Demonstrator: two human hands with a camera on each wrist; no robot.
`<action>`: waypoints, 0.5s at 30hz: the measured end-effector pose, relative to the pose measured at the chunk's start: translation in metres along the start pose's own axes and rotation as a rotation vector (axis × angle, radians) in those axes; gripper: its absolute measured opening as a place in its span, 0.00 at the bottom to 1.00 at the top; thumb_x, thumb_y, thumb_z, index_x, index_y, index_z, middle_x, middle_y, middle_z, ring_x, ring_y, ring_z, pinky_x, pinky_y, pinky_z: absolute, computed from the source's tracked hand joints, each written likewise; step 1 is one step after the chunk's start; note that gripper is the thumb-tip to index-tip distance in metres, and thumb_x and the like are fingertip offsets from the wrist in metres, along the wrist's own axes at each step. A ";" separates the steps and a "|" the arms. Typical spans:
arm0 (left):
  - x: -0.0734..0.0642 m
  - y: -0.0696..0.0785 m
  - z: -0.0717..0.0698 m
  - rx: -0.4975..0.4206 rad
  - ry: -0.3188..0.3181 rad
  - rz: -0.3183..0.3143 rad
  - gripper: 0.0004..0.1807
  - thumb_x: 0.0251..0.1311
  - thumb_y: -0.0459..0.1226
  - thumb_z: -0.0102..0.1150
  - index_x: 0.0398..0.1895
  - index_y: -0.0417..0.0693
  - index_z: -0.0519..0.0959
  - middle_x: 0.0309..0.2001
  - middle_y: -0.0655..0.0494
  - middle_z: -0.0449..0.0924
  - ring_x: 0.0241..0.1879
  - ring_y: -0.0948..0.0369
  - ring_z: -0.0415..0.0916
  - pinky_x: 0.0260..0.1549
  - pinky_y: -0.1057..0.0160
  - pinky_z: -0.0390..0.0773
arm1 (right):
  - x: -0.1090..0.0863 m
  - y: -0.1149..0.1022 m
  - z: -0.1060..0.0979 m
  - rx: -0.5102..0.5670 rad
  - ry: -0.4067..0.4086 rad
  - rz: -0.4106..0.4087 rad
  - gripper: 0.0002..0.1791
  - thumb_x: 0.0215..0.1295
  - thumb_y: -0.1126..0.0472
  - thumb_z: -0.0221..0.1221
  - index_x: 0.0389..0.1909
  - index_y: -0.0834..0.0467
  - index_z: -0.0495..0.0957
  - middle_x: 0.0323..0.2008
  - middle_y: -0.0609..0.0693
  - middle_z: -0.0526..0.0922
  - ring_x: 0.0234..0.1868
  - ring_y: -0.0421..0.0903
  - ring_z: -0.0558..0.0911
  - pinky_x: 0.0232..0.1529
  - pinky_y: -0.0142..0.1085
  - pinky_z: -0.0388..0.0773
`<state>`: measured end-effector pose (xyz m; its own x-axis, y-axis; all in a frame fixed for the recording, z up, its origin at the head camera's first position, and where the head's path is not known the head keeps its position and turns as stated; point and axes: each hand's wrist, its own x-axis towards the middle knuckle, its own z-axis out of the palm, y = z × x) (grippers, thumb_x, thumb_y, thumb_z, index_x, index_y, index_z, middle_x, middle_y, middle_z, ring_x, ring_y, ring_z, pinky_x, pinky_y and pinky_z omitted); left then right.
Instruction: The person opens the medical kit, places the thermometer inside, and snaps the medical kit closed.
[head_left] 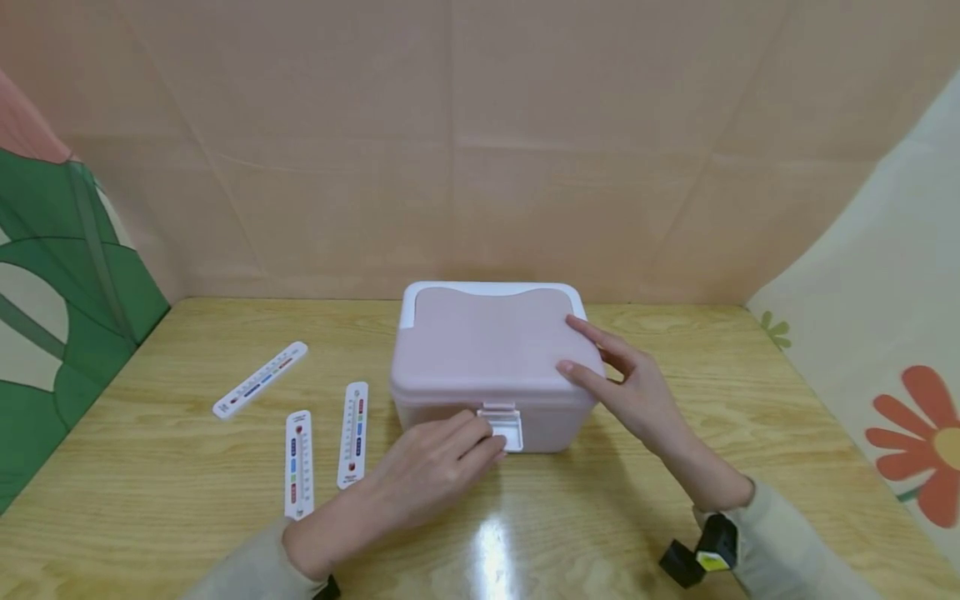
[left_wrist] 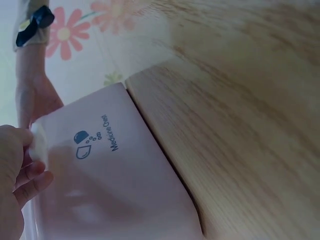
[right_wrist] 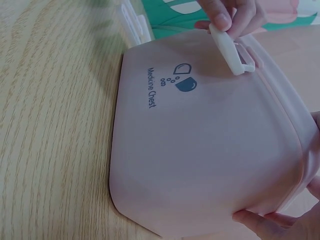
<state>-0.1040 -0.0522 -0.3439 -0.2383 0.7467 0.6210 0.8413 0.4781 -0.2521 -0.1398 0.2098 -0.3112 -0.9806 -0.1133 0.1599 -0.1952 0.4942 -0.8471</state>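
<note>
A pale pink medicine chest (head_left: 487, 350) with a white-edged lid stands closed-lidded on the table. Its front bears a capsule print (right_wrist: 185, 82) and the words "Medicine Chest". My left hand (head_left: 431, 467) pinches the white latch (right_wrist: 227, 50) at the front, which sticks out from the chest's face in the right wrist view. On the chest's right side, my right hand (head_left: 637, 392) rests with two fairly straight digits on the lid and other fingers against the side wall below. In the left wrist view, the latch (left_wrist: 38, 145) lies between left thumb and fingers.
Three white thermometer strips lie left of the chest: a slanted one (head_left: 259, 380), one nearer the front (head_left: 298, 467) and one beside the chest (head_left: 352, 433). A beige cloth (head_left: 450, 150) hangs behind the wooden table (head_left: 187, 517), with patterned cloths at both sides.
</note>
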 end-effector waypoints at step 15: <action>-0.002 -0.001 0.002 -0.006 -0.026 -0.010 0.11 0.65 0.36 0.49 0.43 0.47 0.82 0.37 0.59 0.77 0.35 0.66 0.71 0.31 0.77 0.71 | 0.000 -0.001 0.001 0.016 0.001 0.003 0.30 0.63 0.52 0.62 0.67 0.42 0.69 0.69 0.47 0.66 0.63 0.52 0.71 0.41 0.24 0.77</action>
<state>-0.1057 -0.0530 -0.3464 -0.2591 0.7536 0.6041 0.8416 0.4831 -0.2416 -0.1391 0.2087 -0.3106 -0.9812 -0.1112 0.1579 -0.1922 0.4811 -0.8554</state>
